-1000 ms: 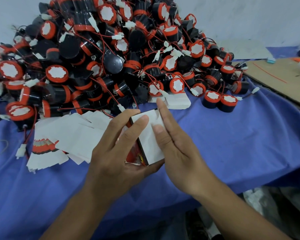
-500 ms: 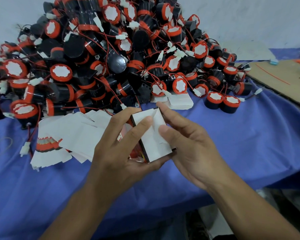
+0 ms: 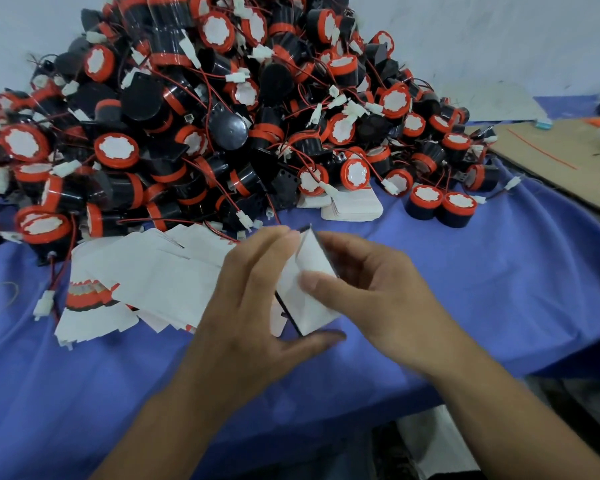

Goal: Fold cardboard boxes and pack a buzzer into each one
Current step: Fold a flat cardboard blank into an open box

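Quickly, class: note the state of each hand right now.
Left hand: grips the half-folded cardboard box between thumb and fingers.
Right hand: pinches the same box, thumb on its white face.

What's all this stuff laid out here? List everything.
buzzers: heap, uncountable, black and orange, at the back
flat box blanks: loose pile, white, left of hands
paper slips: one stack, white, at heap's front edge
cloth: one, blue, under everything
cardboard sheet: one, brown, far right
box: one, white, half-folded, between both hands
left hand: holds box's left side
right hand: thumb presses box's white face
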{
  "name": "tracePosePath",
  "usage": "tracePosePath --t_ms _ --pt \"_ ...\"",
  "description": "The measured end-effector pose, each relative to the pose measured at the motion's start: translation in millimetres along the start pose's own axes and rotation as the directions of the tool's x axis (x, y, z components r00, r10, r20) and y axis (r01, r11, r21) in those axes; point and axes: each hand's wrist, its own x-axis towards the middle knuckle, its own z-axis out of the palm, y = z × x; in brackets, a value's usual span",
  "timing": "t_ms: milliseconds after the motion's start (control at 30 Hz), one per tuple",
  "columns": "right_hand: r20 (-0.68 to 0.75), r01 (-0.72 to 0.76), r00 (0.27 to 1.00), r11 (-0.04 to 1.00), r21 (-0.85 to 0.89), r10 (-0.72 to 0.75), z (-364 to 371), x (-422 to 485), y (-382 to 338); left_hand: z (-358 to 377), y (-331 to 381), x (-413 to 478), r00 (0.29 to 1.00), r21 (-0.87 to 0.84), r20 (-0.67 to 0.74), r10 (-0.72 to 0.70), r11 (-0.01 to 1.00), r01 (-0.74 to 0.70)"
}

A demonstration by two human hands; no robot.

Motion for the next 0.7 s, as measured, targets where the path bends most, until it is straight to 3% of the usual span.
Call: tracePosePath --t_ms 67,133,200,333,467,567,700 --pt "0.017 0.139 0.989 0.906 -0.401 -0.145 -12 -2 2 -1 -2 1 0.991 -0.083 0.136 0.015 0.997 -0.004" --pt "0.149 0.283 0.954 0.621 -0.731 -0.259 -17 -2 9 -1 -6 1 0.979 -0.03 0.2 0.028 0.999 -0.023" --pt "0.269 0.375 0.919 0.431 -0.821 -0.286 -16 0 17 -1 -12 -1 0.972 0.091 0.23 0.045 0.994 -0.067" --pt "0.335 0.396 0.909 0.271 -0.877 -0.247 -6 2 25 -2 -17 -5 0.954 0.305 0.299 -0.025 0.95 -0.07" --pt "0.113 0.133 0.988 0.205 -0.97 -0.106 8 1 25 -3 -11 -2 0.957 0.435 0.263 -0.119 0.901 -0.007" --pt "-0.082 -0.088 0.996 0.194 -0.977 0.042 15 -1 26 -3 -10 -2 0.95 0.482 0.26 -0.175 0.876 0.03" --pt "-0.132 -0.142 0.99 0.256 -0.956 0.054 21 -7 26 4 -6 -9 0.922 0.405 0.245 -0.299 0.896 0.182"
